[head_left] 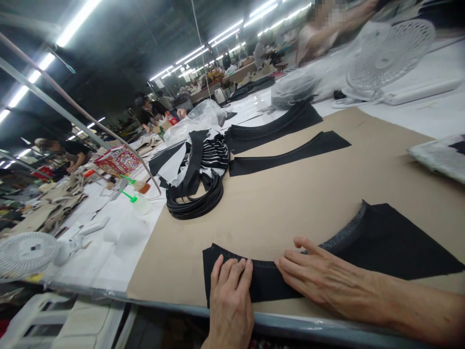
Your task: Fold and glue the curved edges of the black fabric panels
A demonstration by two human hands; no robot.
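While both palms are turned down over the desk (118,265), a black fabric panel (395,245) is held flat under the fingers of the left hand (231,301) and the right hand (329,278). The left fingers are laid side by side, nearly straight, with tips placed at the panel's curved edge (342,237); nothing is seen gripped. The right fingers are bent and bunched at that same edge, one raised; whether cloth is pinched beneath cannot be told. Well beyond the fingers, a second black piece (286,156) and a coil of black cord (196,208) are noted on a brown sheet (276,208). In assessment, puckering of the curve could be caused by uneven pressure between the two sets of fingers; skewing, by drag on the unheld length right of the right fingers; slippage over the desk's rim, by a pull on the corner left of the left fingers
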